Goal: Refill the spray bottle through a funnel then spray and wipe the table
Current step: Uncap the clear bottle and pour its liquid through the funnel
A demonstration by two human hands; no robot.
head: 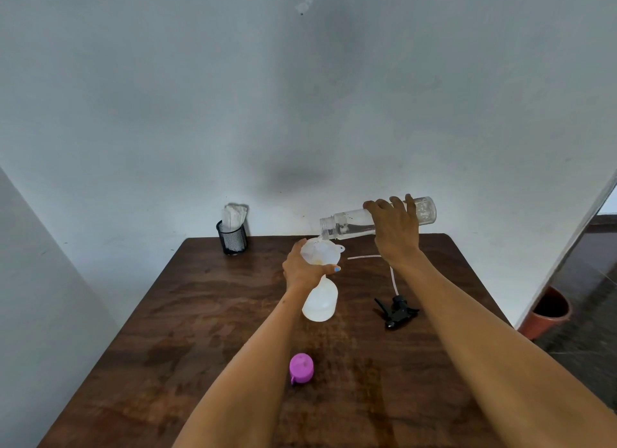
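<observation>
The spray bottle [320, 300] stands upright near the middle of the bench [187, 314], its neck open and a white funnel [321, 252] seated in it. The left hand [302, 264] is curled round the funnel's cone and the bottle's neck, steadying both. Above and to the right, the right hand [395, 229] is clamped round a clear bottle [377, 218], tipped almost level with its mouth just over the funnel's rim, and water seems to be running from it into the funnel. So the refill step is in hand; the spray bottle looks only partly filled, though its cloudy wall makes the level hard to read. The black trigger head [397, 309] lies on the bench to the right of the spray bottle, its thin tube [370, 257] trailing toward the back edge. A purple cap [301, 367], likely the clear bottle's, lies nearer the person. At the back left a mesh cup [232, 237] holds white cloth or paper. Next, I judge, the pour must be ended by righting the clear bottle, then the funnel lifted out and the trigger head screwed back on.
</observation>
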